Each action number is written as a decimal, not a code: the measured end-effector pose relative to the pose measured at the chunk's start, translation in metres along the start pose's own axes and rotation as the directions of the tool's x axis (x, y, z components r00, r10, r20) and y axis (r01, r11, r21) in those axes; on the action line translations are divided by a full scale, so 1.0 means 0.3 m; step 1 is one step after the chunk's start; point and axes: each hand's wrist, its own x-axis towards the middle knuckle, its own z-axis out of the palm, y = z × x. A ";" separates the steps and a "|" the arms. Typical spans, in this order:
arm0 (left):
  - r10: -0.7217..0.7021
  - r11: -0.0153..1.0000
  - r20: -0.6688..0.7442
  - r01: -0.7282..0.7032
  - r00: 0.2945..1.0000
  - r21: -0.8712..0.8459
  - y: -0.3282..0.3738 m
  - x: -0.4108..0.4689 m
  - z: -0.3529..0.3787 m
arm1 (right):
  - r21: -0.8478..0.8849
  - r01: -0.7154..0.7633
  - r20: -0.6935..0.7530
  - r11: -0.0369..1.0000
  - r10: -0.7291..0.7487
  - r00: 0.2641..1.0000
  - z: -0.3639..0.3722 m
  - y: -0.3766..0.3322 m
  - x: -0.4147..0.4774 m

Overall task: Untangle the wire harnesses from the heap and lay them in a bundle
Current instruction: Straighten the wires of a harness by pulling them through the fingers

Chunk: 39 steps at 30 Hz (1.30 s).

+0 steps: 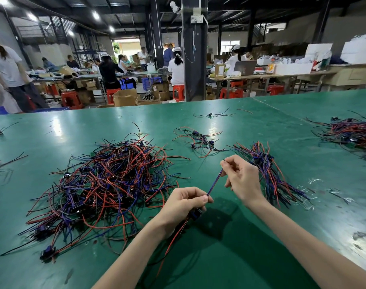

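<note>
Harness (214,184): one purple-and-red lead held taut between both hands above the worktop (230,263), likely to straighten it.
Left hand (184,205): curled, thumb pinching the lead just above its dark connector (195,213).
Right hand (242,178): pinching the lead's far tip.
Heap (107,184): tangled, left of the hands; much looks unsorted.
Bundle (267,170): wires aligned, just beyond the right hand, handy for laying down.

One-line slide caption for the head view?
Left hand and right hand hold one harness stretched straight above the green table, between the tangled heap and the laid bundle.
</note>
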 end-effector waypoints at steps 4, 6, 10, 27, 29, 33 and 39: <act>0.005 1.000 0.001 -0.005 1.000 0.006 -0.001 -0.001 0.000 | 0.261 -0.249 0.036 0.933 0.248 0.968 -0.011 -0.017 0.011; 0.003 1.000 0.000 -0.003 1.000 0.002 0.000 0.000 -0.001 | 0.426 -0.407 0.095 0.808 0.408 0.908 -0.014 -0.034 0.018; -0.005 1.000 -0.001 0.005 1.000 -0.012 0.001 0.006 0.000 | 0.590 -0.606 0.246 0.533 0.596 0.764 -0.012 -0.051 0.023; -0.010 1.000 -0.010 0.010 1.000 -0.024 -0.008 0.005 0.001 | 0.551 -0.648 0.250 0.526 0.638 0.729 -0.011 -0.052 0.022; -0.009 1.000 -0.014 0.008 1.000 -0.020 -0.009 0.005 0.002 | 0.547 -0.647 0.244 0.532 0.638 0.730 -0.012 -0.053 0.023; -0.004 1.000 -0.033 0.004 0.999 -0.013 -0.010 0.006 -0.002 | 0.510 -0.681 0.298 0.525 0.636 0.712 -0.014 -0.048 0.021; -0.009 0.999 -0.079 0.005 0.997 -0.054 -0.011 0.008 -0.003 | 0.483 -0.681 0.404 0.550 0.550 0.731 -0.017 -0.043 0.027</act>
